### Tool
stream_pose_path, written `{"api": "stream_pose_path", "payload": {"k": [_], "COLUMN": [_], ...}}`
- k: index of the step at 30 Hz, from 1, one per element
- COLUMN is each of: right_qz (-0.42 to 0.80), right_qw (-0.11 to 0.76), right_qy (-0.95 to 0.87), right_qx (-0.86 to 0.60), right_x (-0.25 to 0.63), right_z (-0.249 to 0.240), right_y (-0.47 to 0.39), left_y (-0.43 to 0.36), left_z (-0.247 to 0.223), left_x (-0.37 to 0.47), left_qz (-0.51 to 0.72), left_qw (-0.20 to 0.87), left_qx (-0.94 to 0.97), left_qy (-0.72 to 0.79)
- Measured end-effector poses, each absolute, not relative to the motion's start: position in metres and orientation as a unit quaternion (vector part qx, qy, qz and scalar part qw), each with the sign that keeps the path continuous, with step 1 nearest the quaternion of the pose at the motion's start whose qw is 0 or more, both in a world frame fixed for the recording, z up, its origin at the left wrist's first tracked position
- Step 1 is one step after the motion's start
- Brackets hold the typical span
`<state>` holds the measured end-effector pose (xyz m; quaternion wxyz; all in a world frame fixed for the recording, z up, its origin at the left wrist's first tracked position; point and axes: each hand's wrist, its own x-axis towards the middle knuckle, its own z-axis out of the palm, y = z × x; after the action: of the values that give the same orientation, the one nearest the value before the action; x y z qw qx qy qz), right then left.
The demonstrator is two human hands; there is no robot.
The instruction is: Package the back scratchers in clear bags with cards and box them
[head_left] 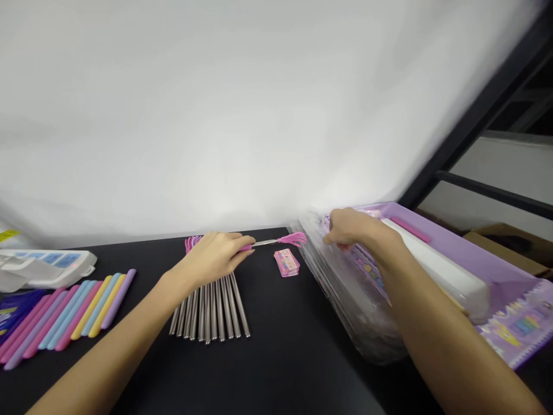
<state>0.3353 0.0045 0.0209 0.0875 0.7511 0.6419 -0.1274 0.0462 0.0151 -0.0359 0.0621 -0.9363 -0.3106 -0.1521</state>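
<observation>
My left hand [218, 253] is closed around a back scratcher with a thin metal shaft [265, 242] and a pink claw-shaped end [294, 238] pointing right. Beneath that hand lies a fan of several metal rods [207, 311], with pink ends [190, 243] showing past the knuckles. My right hand [348, 226] has its fingers curled at the top of a stack of clear plastic bags [341, 288]; what they pinch is hidden. A small pile of pink printed cards [286, 263] sits between the hands.
Several pastel sticks [73, 314] lie in a row at left, near a white plastic case [56, 268] and a dark blue packet [15, 314]. At right, a purple tray [458, 253] holds a long white box [436, 265]. A white wall rises behind the black table [276, 357].
</observation>
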Motion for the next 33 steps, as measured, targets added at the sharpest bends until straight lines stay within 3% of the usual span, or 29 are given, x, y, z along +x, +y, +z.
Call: {"api": "stream_pose_path", "payload": {"k": [6, 10, 15, 18, 24, 30, 33], "right_qz": [-0.088, -0.125, -0.319, -0.413, -0.352, -0.319, -0.344], "right_qw": [0.104, -0.015, -0.192, -0.245, -0.229, -0.437, -0.493], "right_qy": [0.634, 0.669, 0.646, 0.628, 0.740, 0.652, 0.583], "right_qx": [0.762, 0.733, 0.666, 0.612, 0.525, 0.531, 0.546], "right_x": [0.337, 0.342, 0.339, 0.330, 0.328, 0.329, 0.326], "right_z": [0.031, 0.040, 0.039, 0.038, 0.041, 0.031, 0.021], "right_y": [0.001, -0.003, -0.006, -0.007, -0.007, 0.000, 0.006], "left_y": [0.012, 0.009, 0.014, 0.018, 0.024, 0.026, 0.025], "left_z": [-0.032, -0.023, -0.015, -0.012, -0.003, 0.004, 0.009], "left_x": [0.048, 0.047, 0.038, 0.031, 0.017, 0.004, 0.000], "left_qz": [-0.164, -0.181, -0.189, -0.200, -0.199, -0.178, -0.166], "left_qw": [0.046, 0.003, -0.030, -0.043, -0.048, -0.099, -0.134], "left_qx": [-0.936, -0.929, -0.923, -0.918, -0.911, -0.898, -0.893], "left_qy": [-0.308, -0.322, -0.334, -0.340, -0.358, -0.391, -0.397]}}
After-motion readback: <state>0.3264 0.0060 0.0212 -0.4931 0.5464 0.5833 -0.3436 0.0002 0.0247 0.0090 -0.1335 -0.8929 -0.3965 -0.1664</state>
